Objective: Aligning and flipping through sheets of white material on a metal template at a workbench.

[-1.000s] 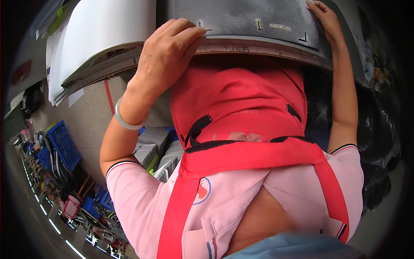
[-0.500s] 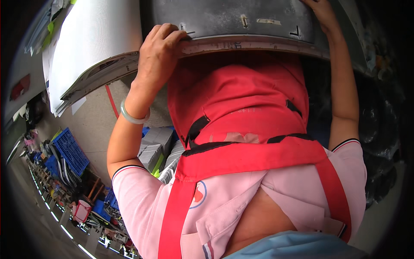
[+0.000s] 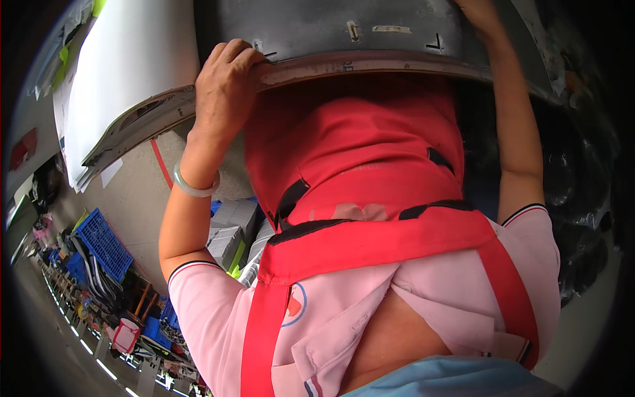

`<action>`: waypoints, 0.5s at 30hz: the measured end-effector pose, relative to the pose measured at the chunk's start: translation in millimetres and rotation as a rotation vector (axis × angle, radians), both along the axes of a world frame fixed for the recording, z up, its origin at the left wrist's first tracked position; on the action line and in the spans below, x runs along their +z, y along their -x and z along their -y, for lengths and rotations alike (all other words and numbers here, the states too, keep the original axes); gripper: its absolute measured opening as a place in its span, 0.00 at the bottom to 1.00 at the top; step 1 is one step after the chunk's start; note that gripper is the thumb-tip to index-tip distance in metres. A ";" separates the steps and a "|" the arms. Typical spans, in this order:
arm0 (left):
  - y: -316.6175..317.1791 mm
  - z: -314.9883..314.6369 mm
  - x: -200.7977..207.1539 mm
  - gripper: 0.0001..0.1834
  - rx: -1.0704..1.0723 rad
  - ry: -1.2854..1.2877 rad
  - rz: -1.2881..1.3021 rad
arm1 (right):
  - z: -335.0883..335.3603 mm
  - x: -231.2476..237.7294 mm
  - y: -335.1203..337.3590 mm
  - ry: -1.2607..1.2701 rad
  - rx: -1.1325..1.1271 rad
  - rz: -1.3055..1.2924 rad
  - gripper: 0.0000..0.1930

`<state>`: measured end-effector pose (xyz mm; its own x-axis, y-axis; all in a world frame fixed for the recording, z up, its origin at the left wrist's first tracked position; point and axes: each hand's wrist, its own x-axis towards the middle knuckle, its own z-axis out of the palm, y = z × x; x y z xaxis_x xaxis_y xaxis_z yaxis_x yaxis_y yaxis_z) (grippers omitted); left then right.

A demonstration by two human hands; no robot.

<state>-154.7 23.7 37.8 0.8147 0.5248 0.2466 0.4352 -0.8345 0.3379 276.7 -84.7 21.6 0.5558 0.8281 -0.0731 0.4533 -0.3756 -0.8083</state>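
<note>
A dark grey flat board [image 3: 311, 26] with black corner marks and bits of tape lies at the top of the view, its worn near edge toward me. At that edge's left corner is my left hand [image 3: 227, 83], palm down, fingers bent and drawn together. Whether anything thin is pinched under those fingertips is hidden. My right hand [image 3: 477, 14] reaches over the board's far right side, and its fingers are cut off by the upper rim. Left of my left hand rests a stack of white sheets [image 3: 135, 53].
Grey wrapped bundles [image 3: 228, 228] stand on the floor left of my red apron [image 3: 357, 145]. Farther left is a blue plastic crate [image 3: 106, 241] amid clutter. Dark shiny plastic-covered things [image 3: 575, 198] fill the right side.
The board, the sheets and both hands sit slightly farther left in the view, and the board a little higher. My left hand keeps its place at the board's corner.
</note>
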 end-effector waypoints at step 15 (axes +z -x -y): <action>-3.4 0.6 2.6 0.08 -0.023 -0.024 0.046 | -2.8 12.7 14.9 0.023 -0.014 0.006 0.11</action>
